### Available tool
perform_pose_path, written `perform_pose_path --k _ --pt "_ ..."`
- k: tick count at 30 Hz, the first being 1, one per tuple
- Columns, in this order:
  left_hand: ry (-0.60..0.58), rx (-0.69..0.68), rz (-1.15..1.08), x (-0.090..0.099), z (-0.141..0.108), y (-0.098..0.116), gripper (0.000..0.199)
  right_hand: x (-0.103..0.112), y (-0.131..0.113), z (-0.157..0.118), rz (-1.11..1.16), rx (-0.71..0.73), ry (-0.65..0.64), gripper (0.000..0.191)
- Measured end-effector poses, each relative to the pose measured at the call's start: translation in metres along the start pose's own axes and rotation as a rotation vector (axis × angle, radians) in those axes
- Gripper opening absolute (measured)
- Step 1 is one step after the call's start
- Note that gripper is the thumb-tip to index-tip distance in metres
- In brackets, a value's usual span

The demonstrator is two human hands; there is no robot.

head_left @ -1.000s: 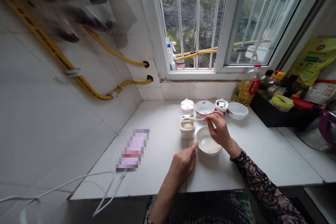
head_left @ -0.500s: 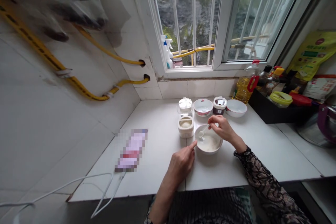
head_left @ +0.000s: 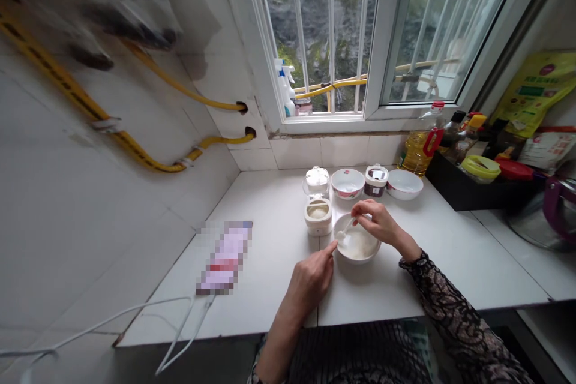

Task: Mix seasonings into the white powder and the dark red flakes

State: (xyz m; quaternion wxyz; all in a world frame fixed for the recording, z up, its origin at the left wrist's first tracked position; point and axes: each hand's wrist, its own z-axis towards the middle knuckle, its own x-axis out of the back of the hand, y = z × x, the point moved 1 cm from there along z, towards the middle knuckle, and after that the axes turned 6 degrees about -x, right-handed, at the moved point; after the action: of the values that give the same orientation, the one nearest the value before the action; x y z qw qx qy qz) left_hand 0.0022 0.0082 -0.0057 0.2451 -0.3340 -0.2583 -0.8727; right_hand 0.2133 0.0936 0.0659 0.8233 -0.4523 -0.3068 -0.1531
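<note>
At the left of the white counter [head_left: 270, 207] we find a pixelated lilac object [head_left: 225, 261] joined to a white cable [head_left: 182, 336]. Toward the middle, the left hand [head_left: 314, 276] reaches forward, its index fingertip at the rim of a white bowl; the other fingers are curled, and we cannot tell whether they grip anything. Just beyond it stands a cream tub [head_left: 318, 228], open on top, pale powder inside. To its right sits that white bowl [head_left: 360, 261], with whitish powder [head_left: 363, 245] already in its bottom, so we judge some scooping done; closing the tub remains, and whether more powder is wanted we cannot say. Over the bowl's left side tilts a small white spoon [head_left: 341, 236], its load unclear, pinched between the closed thumb and fingers of the right hand [head_left: 375, 222].
</note>
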Motion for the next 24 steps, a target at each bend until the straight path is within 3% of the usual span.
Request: perform_pose_path --k 7,11,18,24 --pt "0.022 -0.010 0.003 0.000 0.001 0.000 0.045 0.000 0.005 0.000 -0.078 0.023 0.003 0.020" --pt "0.017 -0.005 -0.003 0.000 0.001 0.000 0.045 -0.003 -0.001 -0.001 0.011 0.005 -0.067 0.021" --pt "0.027 -0.015 0.010 -0.001 0.000 0.000 0.042 -0.002 0.002 -0.001 0.365 -0.305 -0.097 0.013" --pt "0.025 -0.021 0.022 0.000 0.002 0.001 0.038 0.004 0.008 0.003 0.518 -0.417 -0.009 0.008"
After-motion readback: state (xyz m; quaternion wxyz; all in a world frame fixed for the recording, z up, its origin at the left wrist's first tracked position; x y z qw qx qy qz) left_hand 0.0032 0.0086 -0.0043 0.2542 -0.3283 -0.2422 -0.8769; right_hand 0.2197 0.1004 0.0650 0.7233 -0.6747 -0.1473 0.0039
